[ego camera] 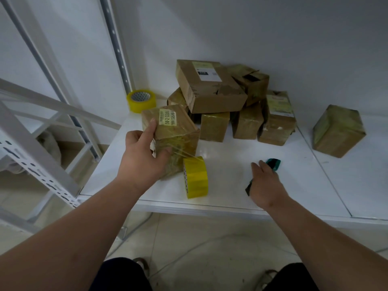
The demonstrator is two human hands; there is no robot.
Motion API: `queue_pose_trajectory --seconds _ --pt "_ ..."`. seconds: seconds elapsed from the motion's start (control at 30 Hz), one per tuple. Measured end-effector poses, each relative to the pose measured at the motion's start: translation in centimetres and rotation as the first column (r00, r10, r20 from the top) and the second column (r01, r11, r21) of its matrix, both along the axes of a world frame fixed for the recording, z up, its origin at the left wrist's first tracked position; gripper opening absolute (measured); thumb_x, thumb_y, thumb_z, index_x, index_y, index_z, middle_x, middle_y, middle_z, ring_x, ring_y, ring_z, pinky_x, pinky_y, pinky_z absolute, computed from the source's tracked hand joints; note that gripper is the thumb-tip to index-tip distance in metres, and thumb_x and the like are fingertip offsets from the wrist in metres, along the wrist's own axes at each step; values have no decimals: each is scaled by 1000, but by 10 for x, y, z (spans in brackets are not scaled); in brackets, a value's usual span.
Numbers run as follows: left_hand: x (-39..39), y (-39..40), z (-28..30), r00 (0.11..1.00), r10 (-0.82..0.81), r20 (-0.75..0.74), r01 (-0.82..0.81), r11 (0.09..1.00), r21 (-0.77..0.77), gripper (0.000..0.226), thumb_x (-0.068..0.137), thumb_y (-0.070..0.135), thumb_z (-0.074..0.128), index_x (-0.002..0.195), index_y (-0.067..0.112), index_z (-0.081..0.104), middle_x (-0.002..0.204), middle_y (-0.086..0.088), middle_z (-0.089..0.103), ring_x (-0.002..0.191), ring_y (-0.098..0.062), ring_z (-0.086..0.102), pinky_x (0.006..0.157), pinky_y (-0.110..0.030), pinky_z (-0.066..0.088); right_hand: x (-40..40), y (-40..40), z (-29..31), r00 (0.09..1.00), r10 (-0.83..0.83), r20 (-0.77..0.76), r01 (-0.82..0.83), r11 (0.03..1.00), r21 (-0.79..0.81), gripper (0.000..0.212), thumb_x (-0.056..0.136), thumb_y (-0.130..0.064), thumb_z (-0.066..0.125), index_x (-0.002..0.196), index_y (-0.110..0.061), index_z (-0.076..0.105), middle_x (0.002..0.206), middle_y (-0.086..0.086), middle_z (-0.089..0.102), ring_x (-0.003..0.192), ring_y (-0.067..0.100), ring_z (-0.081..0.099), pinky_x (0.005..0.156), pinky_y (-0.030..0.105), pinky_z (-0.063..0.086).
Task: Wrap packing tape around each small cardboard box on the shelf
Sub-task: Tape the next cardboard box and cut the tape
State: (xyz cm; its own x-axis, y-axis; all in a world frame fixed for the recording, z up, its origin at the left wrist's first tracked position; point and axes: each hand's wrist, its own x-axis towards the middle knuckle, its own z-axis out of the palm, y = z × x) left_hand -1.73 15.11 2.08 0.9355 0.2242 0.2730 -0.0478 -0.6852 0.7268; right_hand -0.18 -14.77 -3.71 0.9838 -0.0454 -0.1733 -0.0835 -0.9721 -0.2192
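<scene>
My left hand (144, 153) grips a small cardboard box (178, 131) with a yellow label, held tilted on the white shelf (231, 185). A strip of tape runs from the box down to a yellow tape roll (196, 177) standing on its edge at the box's lower right. My right hand (266, 181) lies over a teal and black cutter (274, 163) on the shelf, fingers mostly straight; the cutter's ends stick out on both sides of the hand. Whether the fingers close round it is hidden.
A heap of several taped cardboard boxes (212, 89) sits at the back of the shelf. One taped box (338, 131) stands alone at the right. A second yellow tape roll (141, 100) sits by the rear upright. White rack frames (42, 156) stand at left.
</scene>
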Motion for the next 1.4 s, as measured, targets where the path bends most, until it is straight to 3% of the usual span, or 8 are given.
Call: queue_pose_trajectory --seconds 0.17,0.33,0.43,0.5,0.63,0.8,1.13,1.4 --pt "-1 0 1 1000 -2 -18 2 1000 -17 71 88 34 59 150 42 25 113 9 32 85 0 52 71 -12 39 -1 -15 -2 992 126 9 -109 895 -432 46 91 -27 50 137 -23 42 140 4 36 124 28 36 100 41 35" --pt "1 1 -2 999 2 -39 -4 998 -60 69 91 22 57 149 44 26 113 7 32 82 0 50 49 3 36 1 -15 5 981 185 51 -135 853 -505 33 89 -25 43 121 -27 48 116 2 45 107 24 42 86 38 33" --pt "2 4 -4 998 15 -54 -19 996 -82 76 90 21 60 150 46 21 113 7 33 82 0 53 47 1 37 1 -14 10 965 109 237 -35 954 -298 26 92 -29 49 116 -20 45 110 4 55 99 25 52 82 37 38" --pt "1 5 -6 998 37 -59 -43 993 -108 80 87 25 63 150 46 18 115 8 35 85 0 55 44 -6 40 -2 -3 19 944 -69 324 18 987 158 20 95 -29 52 107 -18 40 96 7 60 80 25 59 67 34 44" --pt "-4 5 -10 979 198 -50 -204 947 -248 55 78 30 71 123 33 39 99 8 52 77 -6 58 52 -22 39 -9 40 37 962 -220 161 16 635 773 20 97 -23 50 110 -21 34 89 3 57 72 17 62 48 21 48" --pt "-25 -5 -10 978 190 -91 -208 937 -280 7 79 25 61 76 27 55 68 3 64 67 -18 64 59 -38 52 -22 81 40 996 -88 16 34 543 839 34 83 -34 67 107 -21 46 93 5 59 79 21 60 73 42 53" --pt "-41 -26 -15 895 -221 -386 -88 762 -641 45 84 36 72 123 26 51 106 3 66 100 -17 64 90 -43 55 -37 96 39 990 -50 -129 138 388 911 37 81 -9 73 106 -25 50 83 0 56 64 14 54 58 26 45" --pt "-47 -30 -17 829 -338 -446 -162 618 -770 56 81 18 77 129 26 51 114 -11 66 93 -28 71 83 -43 58 -46 100 39 981 136 -141 83 363 928 37 81 -6 73 108 -22 53 74 -8 60 57 6 59 58 24 47"
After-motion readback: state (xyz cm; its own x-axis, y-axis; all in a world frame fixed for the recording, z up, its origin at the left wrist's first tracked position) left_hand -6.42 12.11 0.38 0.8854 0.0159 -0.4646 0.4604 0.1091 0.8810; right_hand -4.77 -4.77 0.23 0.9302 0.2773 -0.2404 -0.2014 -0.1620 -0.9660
